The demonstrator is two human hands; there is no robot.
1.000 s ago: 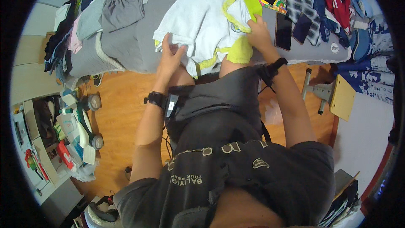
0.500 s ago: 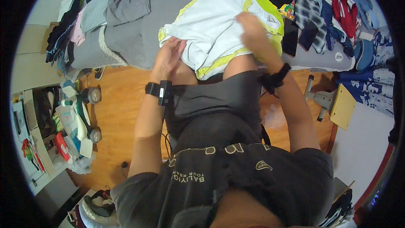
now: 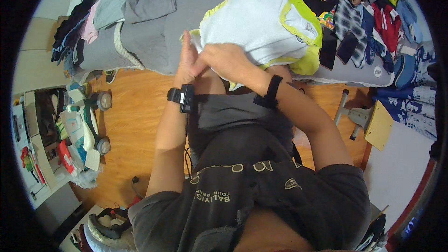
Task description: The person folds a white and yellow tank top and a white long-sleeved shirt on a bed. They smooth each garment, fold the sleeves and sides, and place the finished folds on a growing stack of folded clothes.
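A white garment with yellow-green trim (image 3: 252,23), apparently a shirt, is spread from the grey bed's near edge down over my thighs. At its near left corner my left hand (image 3: 188,63) is upright, with fingers stretched out and thumb apart, next to the cloth. My right hand (image 3: 228,63) has its fingers curled together at the same corner, close against my left hand; a fold of the white cloth seems to be in them, partly hidden by the knuckles. Both wrists wear black bands.
Grey shorts (image 3: 150,1) and other folded clothes lie at the bed's left. Two dark phone-like slabs (image 3: 346,49), a checked shirt (image 3: 347,16) and a red garment (image 3: 385,21) lie at the right. A wheeled item (image 3: 91,126) stands on the floor at left.
My right hand has moved left from the shirt's right part to my left hand. My left hand has turned more upright. The shirt's surface lies smoother and has shifted a little right.
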